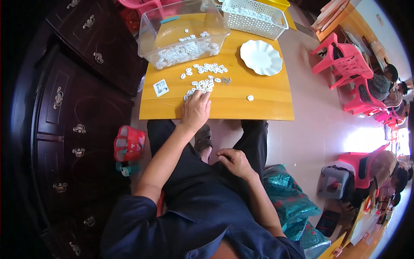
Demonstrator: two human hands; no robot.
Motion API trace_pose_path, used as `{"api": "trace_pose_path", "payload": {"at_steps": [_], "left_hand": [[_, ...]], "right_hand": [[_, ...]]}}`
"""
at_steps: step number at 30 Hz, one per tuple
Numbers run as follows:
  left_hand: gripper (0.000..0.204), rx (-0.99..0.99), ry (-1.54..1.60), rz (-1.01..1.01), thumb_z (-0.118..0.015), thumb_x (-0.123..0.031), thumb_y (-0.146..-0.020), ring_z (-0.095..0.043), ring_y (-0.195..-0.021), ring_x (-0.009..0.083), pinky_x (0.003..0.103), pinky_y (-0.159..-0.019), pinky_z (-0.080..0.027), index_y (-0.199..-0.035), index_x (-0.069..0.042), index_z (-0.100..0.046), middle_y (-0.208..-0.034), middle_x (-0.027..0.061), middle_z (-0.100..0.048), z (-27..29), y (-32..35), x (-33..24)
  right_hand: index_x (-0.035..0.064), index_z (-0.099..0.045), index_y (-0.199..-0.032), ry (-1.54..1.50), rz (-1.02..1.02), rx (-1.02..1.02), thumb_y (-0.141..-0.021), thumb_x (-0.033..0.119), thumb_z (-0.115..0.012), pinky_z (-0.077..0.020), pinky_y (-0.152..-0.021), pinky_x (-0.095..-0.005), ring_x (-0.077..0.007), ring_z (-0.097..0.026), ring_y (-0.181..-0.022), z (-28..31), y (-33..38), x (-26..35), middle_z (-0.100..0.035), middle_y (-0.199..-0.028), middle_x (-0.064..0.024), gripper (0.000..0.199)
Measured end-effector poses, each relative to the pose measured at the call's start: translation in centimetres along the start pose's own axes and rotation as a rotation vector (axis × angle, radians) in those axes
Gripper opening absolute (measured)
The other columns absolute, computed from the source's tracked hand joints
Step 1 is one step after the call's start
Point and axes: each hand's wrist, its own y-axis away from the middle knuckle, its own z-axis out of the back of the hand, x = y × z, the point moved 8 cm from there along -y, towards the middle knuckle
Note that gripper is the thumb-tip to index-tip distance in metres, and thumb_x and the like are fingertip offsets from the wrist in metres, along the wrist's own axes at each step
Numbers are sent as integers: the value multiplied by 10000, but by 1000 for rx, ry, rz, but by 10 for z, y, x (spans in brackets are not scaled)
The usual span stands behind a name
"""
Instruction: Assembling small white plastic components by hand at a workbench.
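Note:
My left hand (196, 110) reaches over the front of the yellow table (267, 108). Its fingers are stretched out, with the tips on a loose group of small white oval pieces (202, 85) that have dark marks in their middles. A second cluster of these white pieces (210, 68) lies just behind. Beside the nearer group is a little heap of thin grey bits (226, 80), too small to name. Over my lap, my right hand (236, 163) is closed with thumb and fingers together; whatever it may hold is hidden. One single white piece (250, 98) lies apart on the right.
A clear plastic bin (185, 41) with many white pieces stands at the back left, beside a white perforated basket (256, 26). A white scalloped plate (261, 58) and a printed card (161, 88) lie on the table. Dark cabinets (82, 108) flank the left; people sit at right.

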Motion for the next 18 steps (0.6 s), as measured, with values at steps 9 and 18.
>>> {"api": "trace_pose_path", "payload": {"at_steps": [9, 18], "left_hand": [[230, 8, -61, -19, -677, -174, -898, -648, -868, 303, 457, -717, -529, -1109, -83, -659, -946, 91, -582, -6, -5, 0], [113, 7, -27, -106, -685, -168, -896, -665, -801, 298, 433, -674, -539, -872, -90, -606, -909, 92, -601, -7, -4, -1]], "right_hand": [[-8, -707, -1031, -61, -22, -160, -917, 119, -653, -562, -776, -384, -339, -716, -860, 12, 8, -13, -721, -941, -197, 180], [-9, -703, -1043, -124, -13, -195, -945, 113, -674, -550, -717, -306, -202, -713, -807, 47, -23, 18, -736, -910, -129, 160]]}}
